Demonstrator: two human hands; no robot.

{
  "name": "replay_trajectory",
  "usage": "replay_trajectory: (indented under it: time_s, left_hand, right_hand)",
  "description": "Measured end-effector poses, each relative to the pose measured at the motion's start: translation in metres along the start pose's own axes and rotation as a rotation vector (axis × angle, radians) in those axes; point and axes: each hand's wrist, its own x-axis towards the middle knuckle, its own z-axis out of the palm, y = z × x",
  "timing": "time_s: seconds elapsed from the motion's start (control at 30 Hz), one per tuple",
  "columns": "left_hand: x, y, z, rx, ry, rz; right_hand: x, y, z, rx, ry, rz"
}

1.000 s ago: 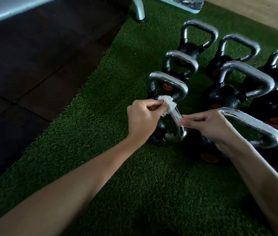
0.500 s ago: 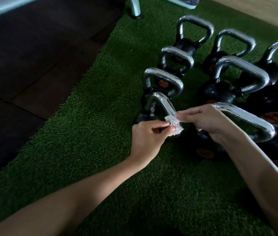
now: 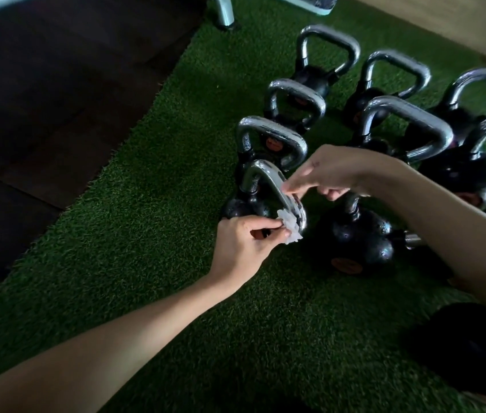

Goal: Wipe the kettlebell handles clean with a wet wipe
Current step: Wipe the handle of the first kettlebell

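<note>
Green turf (image 3: 146, 263) is running under both arms, with dark flooring (image 3: 42, 114) sitting off to the outside of the left one. So the person is working on the smallest kettlebell (image 3: 234, 207), which is sitting right between the hands, a touch ahead of the left knuckles. Their left hand (image 3: 241, 248) is pinching a scrunched wet wipe (image 3: 290, 231) between thumb and fingertips and pressing it against the near bend of the chrome handle (image 3: 270, 178). Their right hand (image 3: 334, 171) is reaching in from the other side, thumb and forefinger pinching the top bar just beyond the wipe, probably steadying it. That bar is running diagonally away from the left hand, so the left one is looking best placed to slide along it. Beyond both hands the other kettlebells (image 3: 313, 76) are lining up, nobody touching them.
</note>
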Motion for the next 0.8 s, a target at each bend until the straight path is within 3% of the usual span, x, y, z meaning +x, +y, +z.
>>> replay_trajectory:
  time_s: [0.37,0.8]
  left_hand:
    - [-0.005,-0.003,0.006,0.075,0.024,0.088]
    - [-0.004,-0.026,-0.01,0.305,-0.099,0.218]
  right_hand:
    - [0.013,-0.005,-0.007,0.012,-0.046,0.016]
    - [0.018,-0.007,-0.001,0.067,-0.017,-0.006]
